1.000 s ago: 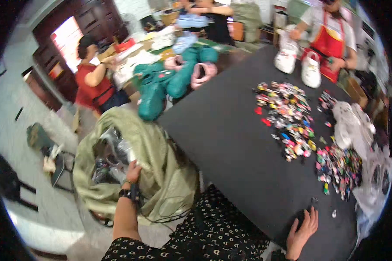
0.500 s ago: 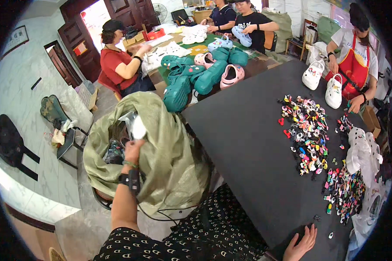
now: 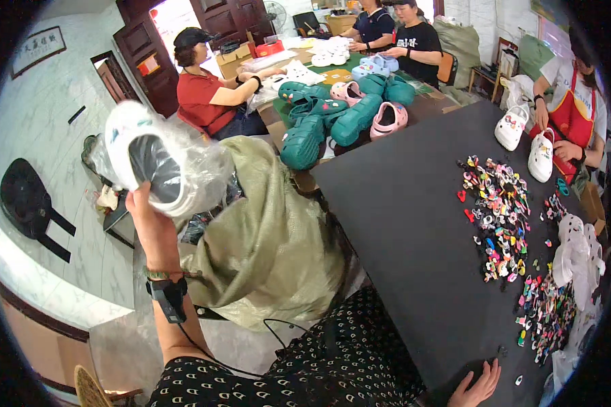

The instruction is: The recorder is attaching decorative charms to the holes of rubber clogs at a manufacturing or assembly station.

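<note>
My left hand (image 3: 149, 227) is raised above the sack, gripping white clogs (image 3: 172, 193) wrapped in clear plastic; whether it is one shoe or a pair I cannot tell. Below and to the right sags the big olive woven sack (image 3: 271, 251), its mouth open, with dark plastic-wrapped things inside. My right hand (image 3: 478, 386) lies on the near edge of the black table (image 3: 400, 224), fingers spread and holding nothing. A small white charm (image 3: 519, 380) sits just right of it.
Piles of colourful shoe charms (image 3: 499, 217) cover the table's right side, beside bagged white clogs (image 3: 569, 251). Green clogs (image 3: 302, 142) and pink ones (image 3: 389, 121) fill the far table. Several co-workers sit or stand around; one in a red apron (image 3: 571, 132) handles white clogs.
My left hand has come up out of the sack, moving left with the wrapped white clogs. My right hand stays on the table. The view has shifted slightly.
</note>
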`<state>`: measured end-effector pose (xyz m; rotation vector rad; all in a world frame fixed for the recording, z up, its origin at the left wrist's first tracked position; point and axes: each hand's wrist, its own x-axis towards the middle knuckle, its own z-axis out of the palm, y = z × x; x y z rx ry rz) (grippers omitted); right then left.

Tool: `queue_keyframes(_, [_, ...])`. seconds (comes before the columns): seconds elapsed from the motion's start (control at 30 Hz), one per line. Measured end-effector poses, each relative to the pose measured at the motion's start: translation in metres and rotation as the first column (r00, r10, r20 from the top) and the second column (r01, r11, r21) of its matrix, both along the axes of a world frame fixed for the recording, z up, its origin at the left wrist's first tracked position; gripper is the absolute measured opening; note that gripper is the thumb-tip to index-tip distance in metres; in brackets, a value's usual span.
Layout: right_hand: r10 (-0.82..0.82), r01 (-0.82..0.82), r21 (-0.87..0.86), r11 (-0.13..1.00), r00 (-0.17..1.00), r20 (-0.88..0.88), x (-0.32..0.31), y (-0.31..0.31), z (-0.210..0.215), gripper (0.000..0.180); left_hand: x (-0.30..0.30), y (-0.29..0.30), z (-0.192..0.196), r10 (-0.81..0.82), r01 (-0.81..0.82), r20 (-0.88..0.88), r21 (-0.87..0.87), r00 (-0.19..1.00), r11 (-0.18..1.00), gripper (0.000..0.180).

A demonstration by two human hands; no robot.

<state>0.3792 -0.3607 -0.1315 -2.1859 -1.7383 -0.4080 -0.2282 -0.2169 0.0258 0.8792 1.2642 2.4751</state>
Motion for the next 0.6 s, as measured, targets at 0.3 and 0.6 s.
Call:
queue_keyframes(0.3, [-0.008,0.008,0.013,1.0,0.999,0.031,0.002,-0.005,-0.008,0.038,0.15,0.046,0.036,-0.527,0.533,-0.121,0.018,0.841,0.846,0.041])
queue_keyframes(0.6, [-0.006,0.003,0.071,0.997,0.999,0.041,-0.01,-0.006,0.004,0.031,0.275,0.096,-0.044,-0.966,0.935,0.054,-0.268,0.254,0.231,0.061])
